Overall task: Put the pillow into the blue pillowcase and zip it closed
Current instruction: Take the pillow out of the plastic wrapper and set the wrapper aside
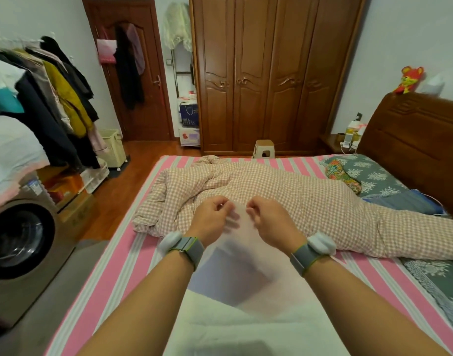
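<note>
On the bed, biggest to smallest:
Bed (133, 273): wide and flat, with a pink, white and grey striped sheet.
Quilt (310, 201): soft, puffy and lumpy, with small pink and white checks, lying across the bed.
Pillowcase (235, 283): thin, smooth, pale blue cloth, held up over the bed, stretched between both hands.
Left hand (215, 219): fingers curled, pinching the pillowcase's top edge.
Right hand (271, 222): fingers curled, pinching the same edge, close beside the left.

Just past the fingers (230, 210) lies a pink-and-white checked quilt (284, 199). Under it, the sheet (122, 273) runs pink, white and grey stripes. Between the fingers hangs pale, translucent white-blue fabric (235, 265). Grey wristbands (192, 249).
</note>
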Demonstrator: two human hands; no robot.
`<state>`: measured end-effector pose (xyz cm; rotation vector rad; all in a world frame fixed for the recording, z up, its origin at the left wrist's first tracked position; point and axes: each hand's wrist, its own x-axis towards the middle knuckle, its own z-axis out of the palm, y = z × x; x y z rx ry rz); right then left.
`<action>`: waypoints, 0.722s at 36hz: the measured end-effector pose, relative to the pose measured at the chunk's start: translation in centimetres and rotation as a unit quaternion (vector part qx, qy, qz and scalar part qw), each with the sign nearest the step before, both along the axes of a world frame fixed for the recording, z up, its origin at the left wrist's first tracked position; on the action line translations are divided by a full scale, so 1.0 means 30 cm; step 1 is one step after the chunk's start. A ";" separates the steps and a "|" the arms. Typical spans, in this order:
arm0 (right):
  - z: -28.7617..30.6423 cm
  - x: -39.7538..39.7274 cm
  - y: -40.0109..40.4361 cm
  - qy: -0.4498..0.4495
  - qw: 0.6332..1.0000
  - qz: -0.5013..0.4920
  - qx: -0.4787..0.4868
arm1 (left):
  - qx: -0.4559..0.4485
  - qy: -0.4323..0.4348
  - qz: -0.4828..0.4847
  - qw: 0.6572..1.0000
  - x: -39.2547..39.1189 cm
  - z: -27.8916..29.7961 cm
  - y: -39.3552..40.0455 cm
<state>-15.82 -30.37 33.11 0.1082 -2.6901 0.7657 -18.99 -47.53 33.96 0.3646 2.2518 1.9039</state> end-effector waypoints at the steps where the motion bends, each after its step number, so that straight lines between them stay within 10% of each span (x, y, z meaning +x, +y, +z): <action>1: -0.012 0.002 0.021 -0.008 1.000 -0.009 0.007 | 0.013 0.000 0.022 1.000 -0.015 -0.006 -0.009; 11: -0.183 0.091 0.328 -0.140 0.974 -0.174 0.018 | 0.001 0.071 0.132 0.989 -0.073 -0.075 -0.061; 18: -0.131 0.065 0.275 -0.112 0.990 -0.087 0.011 | 0.030 0.067 0.172 0.982 -0.094 -0.059 -0.055; 23: -0.063 0.026 0.190 -0.028 0.999 -0.037 0.019 | -0.202 0.185 0.309 0.911 -0.139 -0.086 -0.130; 26: -0.016 0.007 0.120 -0.017 0.995 0.038 0.087 | -0.325 0.385 0.156 0.850 -0.098 -0.126 -0.100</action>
